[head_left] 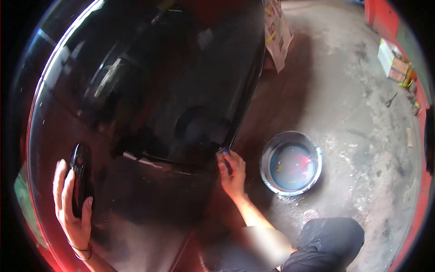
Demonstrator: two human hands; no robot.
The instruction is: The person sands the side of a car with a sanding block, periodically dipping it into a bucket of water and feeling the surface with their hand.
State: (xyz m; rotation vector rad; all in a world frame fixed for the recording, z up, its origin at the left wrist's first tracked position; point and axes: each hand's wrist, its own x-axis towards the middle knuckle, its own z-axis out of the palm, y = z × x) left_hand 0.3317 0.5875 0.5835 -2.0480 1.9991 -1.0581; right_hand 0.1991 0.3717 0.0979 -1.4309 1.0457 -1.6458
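A glossy dark car panel (181,81) fills the left and centre. My left hand (73,204) rests at a black door handle (79,172), its fingers spread along the handle's left side and its thumb on the right. Near the panel's lower right edge, my right hand (232,172) pinches a small blue piece (223,151) between thumb and fingers, against that edge. The shape of the blue piece is mostly hidden by the fingers. To the right of my right hand stands a round bucket (267,177) of cloudy bluish water.
Printed paper (277,38) hangs at the car's far edge. Against the red border at the right sit a carton (393,63) and small items. A dark thin object (391,99) lies on the stained concrete floor (353,118). My knee (335,240) is below the bucket.
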